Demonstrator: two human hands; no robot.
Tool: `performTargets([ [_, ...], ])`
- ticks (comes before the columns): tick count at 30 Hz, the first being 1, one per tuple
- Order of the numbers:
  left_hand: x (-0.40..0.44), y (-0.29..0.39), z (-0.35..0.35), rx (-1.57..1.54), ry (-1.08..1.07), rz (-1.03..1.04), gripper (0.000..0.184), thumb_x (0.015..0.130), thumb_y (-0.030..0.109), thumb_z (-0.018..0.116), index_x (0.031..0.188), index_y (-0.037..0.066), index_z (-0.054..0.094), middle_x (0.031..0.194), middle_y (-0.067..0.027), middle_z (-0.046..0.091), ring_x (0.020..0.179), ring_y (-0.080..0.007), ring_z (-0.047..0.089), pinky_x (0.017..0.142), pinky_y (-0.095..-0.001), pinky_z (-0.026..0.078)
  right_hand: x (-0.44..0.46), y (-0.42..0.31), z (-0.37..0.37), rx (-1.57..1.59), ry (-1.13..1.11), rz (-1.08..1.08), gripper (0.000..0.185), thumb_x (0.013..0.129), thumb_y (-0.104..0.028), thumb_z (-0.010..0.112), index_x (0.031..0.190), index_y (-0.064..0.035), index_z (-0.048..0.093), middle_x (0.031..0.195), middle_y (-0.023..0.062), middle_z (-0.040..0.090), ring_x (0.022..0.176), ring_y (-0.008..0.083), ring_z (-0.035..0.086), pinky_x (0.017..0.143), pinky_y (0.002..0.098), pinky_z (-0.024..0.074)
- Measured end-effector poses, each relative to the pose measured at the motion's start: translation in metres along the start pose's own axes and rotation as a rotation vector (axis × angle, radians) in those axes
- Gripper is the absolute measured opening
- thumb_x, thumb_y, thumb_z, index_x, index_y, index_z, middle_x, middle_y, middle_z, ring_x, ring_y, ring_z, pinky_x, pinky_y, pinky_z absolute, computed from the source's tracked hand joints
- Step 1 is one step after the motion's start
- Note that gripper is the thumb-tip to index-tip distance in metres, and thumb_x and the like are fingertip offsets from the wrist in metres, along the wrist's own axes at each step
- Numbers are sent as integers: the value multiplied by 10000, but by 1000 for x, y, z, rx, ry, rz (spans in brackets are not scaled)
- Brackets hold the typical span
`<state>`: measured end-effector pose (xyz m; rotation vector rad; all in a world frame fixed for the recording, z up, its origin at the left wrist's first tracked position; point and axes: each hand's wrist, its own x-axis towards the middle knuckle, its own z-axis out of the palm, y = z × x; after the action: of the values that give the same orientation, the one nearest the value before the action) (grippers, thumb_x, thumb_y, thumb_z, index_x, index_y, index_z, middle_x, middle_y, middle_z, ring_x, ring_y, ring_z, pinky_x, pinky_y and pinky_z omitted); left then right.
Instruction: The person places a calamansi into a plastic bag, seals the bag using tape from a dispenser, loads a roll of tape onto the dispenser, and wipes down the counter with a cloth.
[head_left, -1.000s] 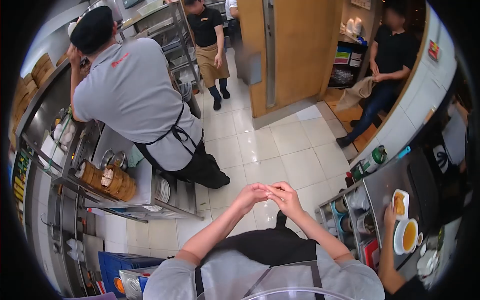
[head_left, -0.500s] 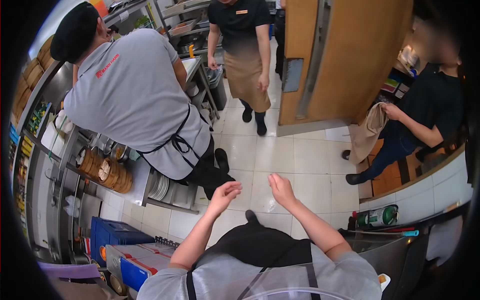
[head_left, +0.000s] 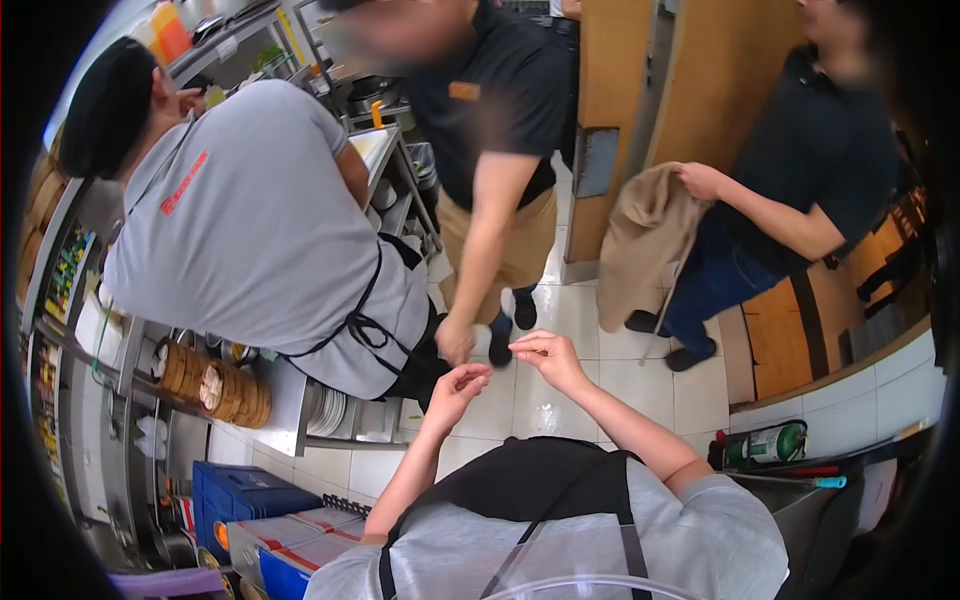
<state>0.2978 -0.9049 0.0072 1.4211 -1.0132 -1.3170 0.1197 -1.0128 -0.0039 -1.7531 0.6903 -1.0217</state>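
Note:
My left hand point(head_left: 460, 393) is raised in front of my body, its fingers loosely curved and apart from the thumb, with nothing visible in it. Across from it, my right hand point(head_left: 548, 358) points inward with bent fingers and also holds nothing that I can see. A small gap separates the two hands. Just beyond them hangs the blurred hand point(head_left: 456, 340) of a co-worker in a dark shirt and tan apron; it looks close to my hands, but I see no contact. Below my hands is my black apron point(head_left: 530, 475).
A person in a grey shirt point(head_left: 270, 220) stands at the left counter beside bamboo steamers point(head_left: 235, 390) and stacked plates point(head_left: 328, 410). On the right, another person holds a tan cloth point(head_left: 645, 240). A wooden door point(head_left: 605, 120), fire extinguisher point(head_left: 770, 443) and blue crate point(head_left: 245, 495) are around me.
The co-worker in the tan apron has come nearer and stretched an arm down toward my hands. The person with the cloth has moved left. My right hand has turned inward, closer to my left.

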Motion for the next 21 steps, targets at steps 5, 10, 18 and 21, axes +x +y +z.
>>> performTargets([
  [5,18,-10,36,2,-129,1,217,859,112,517,1048,7,532,1013,-69,597,902,-130,562,770,-254,435,-13,11,-28,235,8,350,146,778,-41,565,894,10,636,728,81,633,610,122,594,589,236,484],
  [10,49,-33,105,56,-262,-70,228,839,131,556,1030,6,553,960,-54,607,865,-106,556,762,-241,434,-30,-5,-90,121,14,391,100,792,-52,555,827,24,610,661,67,605,563,98,573,544,233,477],
  [18,130,-59,239,376,-342,49,240,786,189,594,952,16,605,854,-95,635,782,-155,599,716,-279,469,-61,4,-259,31,264,585,168,849,-158,511,865,-24,612,637,39,573,521,75,523,450,209,441],
  [21,164,-83,271,548,-366,37,258,754,236,617,923,41,620,795,-109,641,761,-198,614,711,-295,472,-71,35,-329,-50,285,490,155,841,-128,523,915,-27,615,684,41,596,565,68,527,508,202,445],
])
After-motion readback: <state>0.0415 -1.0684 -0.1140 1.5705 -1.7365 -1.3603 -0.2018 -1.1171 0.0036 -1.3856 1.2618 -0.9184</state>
